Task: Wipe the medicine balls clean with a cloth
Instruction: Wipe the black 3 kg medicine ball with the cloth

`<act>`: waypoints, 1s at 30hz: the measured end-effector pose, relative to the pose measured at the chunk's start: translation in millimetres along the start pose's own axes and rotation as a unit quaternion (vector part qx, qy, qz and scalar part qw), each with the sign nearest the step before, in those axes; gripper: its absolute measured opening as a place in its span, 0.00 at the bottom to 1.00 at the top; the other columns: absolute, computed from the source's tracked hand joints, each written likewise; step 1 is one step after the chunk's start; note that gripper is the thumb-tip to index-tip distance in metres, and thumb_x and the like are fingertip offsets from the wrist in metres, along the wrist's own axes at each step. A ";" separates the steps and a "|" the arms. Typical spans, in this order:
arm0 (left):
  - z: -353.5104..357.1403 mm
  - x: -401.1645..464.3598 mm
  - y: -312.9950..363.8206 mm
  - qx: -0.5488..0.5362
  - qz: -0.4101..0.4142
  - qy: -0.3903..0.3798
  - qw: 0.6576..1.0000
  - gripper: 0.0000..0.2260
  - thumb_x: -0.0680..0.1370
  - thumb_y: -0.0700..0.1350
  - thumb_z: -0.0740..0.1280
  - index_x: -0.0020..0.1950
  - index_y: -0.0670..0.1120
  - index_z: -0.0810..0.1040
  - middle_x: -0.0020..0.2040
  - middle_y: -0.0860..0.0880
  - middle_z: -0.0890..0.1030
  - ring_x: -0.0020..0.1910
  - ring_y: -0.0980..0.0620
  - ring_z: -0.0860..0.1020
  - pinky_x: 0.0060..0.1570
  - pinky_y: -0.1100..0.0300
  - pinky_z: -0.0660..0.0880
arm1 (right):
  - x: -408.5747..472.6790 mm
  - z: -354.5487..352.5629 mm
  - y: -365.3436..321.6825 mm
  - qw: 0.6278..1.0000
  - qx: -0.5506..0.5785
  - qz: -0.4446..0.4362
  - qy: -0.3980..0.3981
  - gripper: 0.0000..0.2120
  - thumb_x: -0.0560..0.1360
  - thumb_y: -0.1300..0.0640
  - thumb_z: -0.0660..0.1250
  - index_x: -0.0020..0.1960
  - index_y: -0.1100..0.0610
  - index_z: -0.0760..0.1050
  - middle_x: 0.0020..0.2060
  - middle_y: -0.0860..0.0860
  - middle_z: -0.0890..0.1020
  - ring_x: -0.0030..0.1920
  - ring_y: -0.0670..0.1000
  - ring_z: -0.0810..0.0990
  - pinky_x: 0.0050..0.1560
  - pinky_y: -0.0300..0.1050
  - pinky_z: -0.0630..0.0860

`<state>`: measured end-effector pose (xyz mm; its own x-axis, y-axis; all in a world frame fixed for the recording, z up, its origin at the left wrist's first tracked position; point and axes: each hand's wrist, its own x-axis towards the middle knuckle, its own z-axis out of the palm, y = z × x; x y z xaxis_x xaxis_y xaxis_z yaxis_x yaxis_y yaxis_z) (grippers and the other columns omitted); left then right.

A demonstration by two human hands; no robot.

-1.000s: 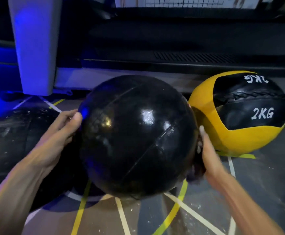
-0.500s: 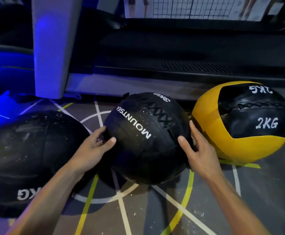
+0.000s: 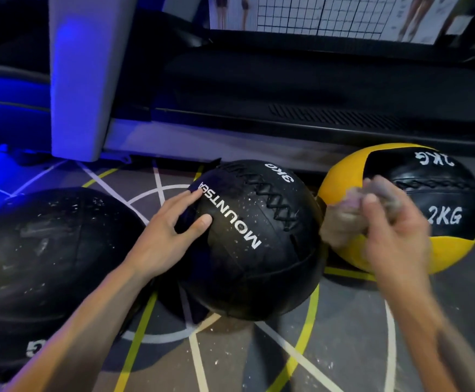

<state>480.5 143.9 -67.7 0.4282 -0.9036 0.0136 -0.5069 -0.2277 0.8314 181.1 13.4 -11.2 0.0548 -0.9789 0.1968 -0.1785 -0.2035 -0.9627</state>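
Black and speckled with white dust, the 3KG ball [image 3: 258, 239] sits mid-frame, left hand [image 3: 171, 233] resting flat-fingered against it. Right hand [image 3: 394, 236], blurred, clutches a crumpled cloth [image 3: 343, 219] before the yellow ball [image 3: 400, 207]. Unbraced, the ball might roll when wiped.

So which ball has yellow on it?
The 2KG ball on the right, behind the right hand. The other two balls, the middle MOUNTSEA ball and the left ball, are all black.
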 end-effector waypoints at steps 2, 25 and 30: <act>4.4 1.9 4.5 -0.003 0.002 0.001 1.000 0.28 0.73 0.68 0.67 0.73 0.69 0.70 0.75 0.63 0.68 0.75 0.65 0.64 0.74 0.64 0.59 | -14.5 36.3 4.9 0.996 -0.016 -0.069 -0.062 0.14 0.84 0.56 0.61 0.69 0.56 0.75 0.54 0.43 0.85 0.56 0.39 0.82 0.60 0.39 0.78; 1.9 -3.7 -12.8 -0.004 0.040 -0.052 0.998 0.27 0.82 0.46 0.69 0.75 0.69 0.65 0.78 0.60 0.63 0.77 0.66 0.61 0.79 0.59 0.57 | -72.5 111.1 10.7 0.731 -0.341 -0.459 -0.371 0.25 0.76 0.62 0.55 0.71 0.59 0.75 0.71 0.56 0.75 0.73 0.58 0.71 0.75 0.53 0.62; 3.0 -17.6 -8.2 -0.004 0.043 -0.056 0.998 0.28 0.77 0.61 0.66 0.77 0.67 0.66 0.79 0.64 0.61 0.77 0.68 0.58 0.77 0.60 0.56 | 32.8 95.0 6.1 0.885 -0.336 -0.250 -0.204 0.19 0.79 0.66 0.59 0.69 0.57 0.75 0.64 0.56 0.80 0.63 0.60 0.78 0.66 0.62 0.74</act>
<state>474.9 160.6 -76.4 0.2973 -0.9545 0.0241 -0.5316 -0.1445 0.8346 275.2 -18.3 -28.3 0.6174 -0.7035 0.3521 -0.5677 -0.7082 -0.4197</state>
